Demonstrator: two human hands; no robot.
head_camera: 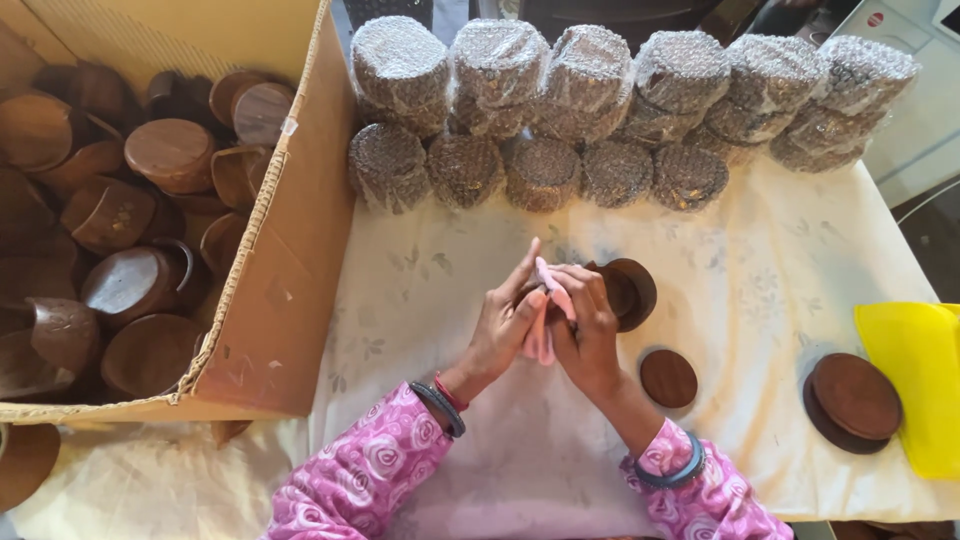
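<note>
Both hands, left hand (505, 325) and right hand (585, 325), meet at the worktop's centre, pinching a pink cloth (545, 315) against a round dark wooden container (625, 293) lying immediately right.

Dark brown wooden cups (130, 285), pink rose-patterned sleeves (370, 470), yellow sheet (915, 380), cream floral cloth (420, 290).

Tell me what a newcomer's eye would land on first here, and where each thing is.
The row of bubble-wrapped round bundles stacked along the far edge of the cloth-covered table stands out most. To the left, a large cardboard box brims with dark wooden containers. At the centre, the left hand and right hand work a pink cloth against a wooden container, with loose wooden lids just right of them.
</note>
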